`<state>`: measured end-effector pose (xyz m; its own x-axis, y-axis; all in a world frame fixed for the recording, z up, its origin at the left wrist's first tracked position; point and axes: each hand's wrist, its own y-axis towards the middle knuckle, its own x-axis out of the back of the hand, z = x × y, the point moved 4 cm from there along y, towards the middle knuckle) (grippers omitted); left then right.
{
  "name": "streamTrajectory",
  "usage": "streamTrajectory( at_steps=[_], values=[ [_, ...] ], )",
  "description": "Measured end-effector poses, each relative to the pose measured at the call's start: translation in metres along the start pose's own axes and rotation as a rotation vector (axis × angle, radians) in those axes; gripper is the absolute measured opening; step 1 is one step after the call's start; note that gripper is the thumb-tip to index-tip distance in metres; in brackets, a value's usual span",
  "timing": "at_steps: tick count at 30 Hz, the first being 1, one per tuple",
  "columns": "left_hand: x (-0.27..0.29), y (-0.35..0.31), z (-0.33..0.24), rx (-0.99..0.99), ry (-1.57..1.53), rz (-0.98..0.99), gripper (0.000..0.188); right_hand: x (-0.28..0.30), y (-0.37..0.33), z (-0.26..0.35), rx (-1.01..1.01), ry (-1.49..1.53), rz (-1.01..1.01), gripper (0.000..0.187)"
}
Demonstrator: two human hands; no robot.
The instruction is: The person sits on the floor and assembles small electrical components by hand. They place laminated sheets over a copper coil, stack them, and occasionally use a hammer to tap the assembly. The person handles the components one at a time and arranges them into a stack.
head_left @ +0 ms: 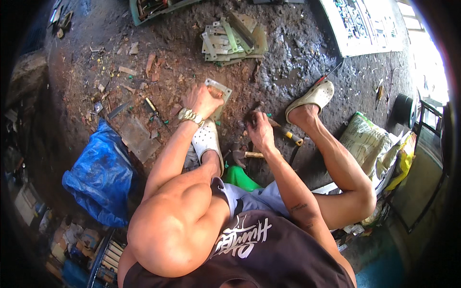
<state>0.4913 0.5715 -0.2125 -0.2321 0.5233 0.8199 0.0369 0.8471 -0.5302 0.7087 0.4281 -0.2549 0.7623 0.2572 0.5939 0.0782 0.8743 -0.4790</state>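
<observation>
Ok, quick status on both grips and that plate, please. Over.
Left grip closed on pale plate. Right grip near yellow-ended handle, hold unclear. Possibly in the way: white clog, close to plate's near end.

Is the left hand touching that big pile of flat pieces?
Apart. The head view shows dirty ground plainly between the left hand and the pile of flat pieces, which lies farther up.
</observation>
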Motion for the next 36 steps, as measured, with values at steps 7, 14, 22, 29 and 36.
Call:
streamTrajectory(
  at_steps=[7,14,22,29,36],
  values=[
    [-0.029,-0.015,0.017,0.085,-0.299,-0.077,0.067,-0.005,0.005,0.069,0.178,-0.124,0.118,0.113],
    [-0.046,-0.038,0.025,0.065,-0.788,-0.056,0.061,-0.004,0.022,0.087,0.247,-0.449,0.186,0.124],
    [-0.010,-0.054,0.066,-0.211,-0.164,-0.091,0.127,0.004,0.057,0.098,0.605,-0.682,0.261,0.121],
    [-0.028,-0.044,0.064,-0.382,0.034,-0.071,0.149,-0.001,0.068,0.101,0.591,-0.739,0.242,0.133],
    [-0.029,-0.020,0.058,-0.446,0.188,0.055,0.138,0.000,0.078,0.110,0.551,-0.761,0.251,0.132]
  ],
)
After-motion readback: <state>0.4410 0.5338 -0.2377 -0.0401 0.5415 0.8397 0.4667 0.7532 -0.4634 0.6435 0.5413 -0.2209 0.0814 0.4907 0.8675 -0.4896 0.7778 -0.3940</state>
